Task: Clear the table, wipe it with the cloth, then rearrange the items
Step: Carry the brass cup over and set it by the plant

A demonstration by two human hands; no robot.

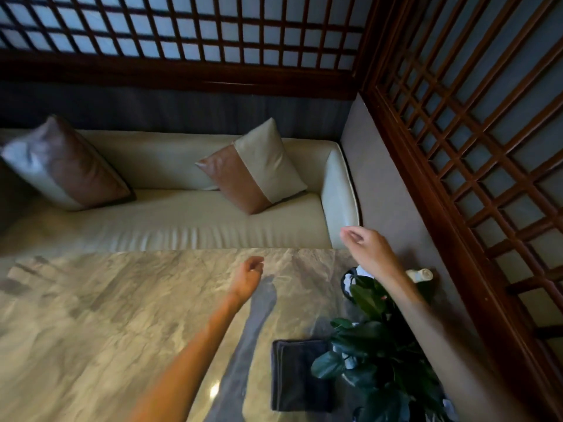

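A marble table (106, 315) fills the lower left. On its right side lies a folded dark grey cloth (297, 374), next to a leafy green potted plant (374, 354). Behind the plant, a dark round holder (350, 278) with something white in it and a small white bottle (422, 274) stand near the wall. My left hand (249, 272) hovers over the table's far middle, fingers loosely curled, holding nothing. My right hand (365, 245) is raised above the table's far right corner, over the holder, fingers loosely curled and empty.
A cream sofa (170, 220) runs along the table's far edge, with two brown-and-cream cushions (259, 169) (67, 166). A grey padded wall panel (393, 208) and wooden lattice screens (475, 123) close off the right side and back.
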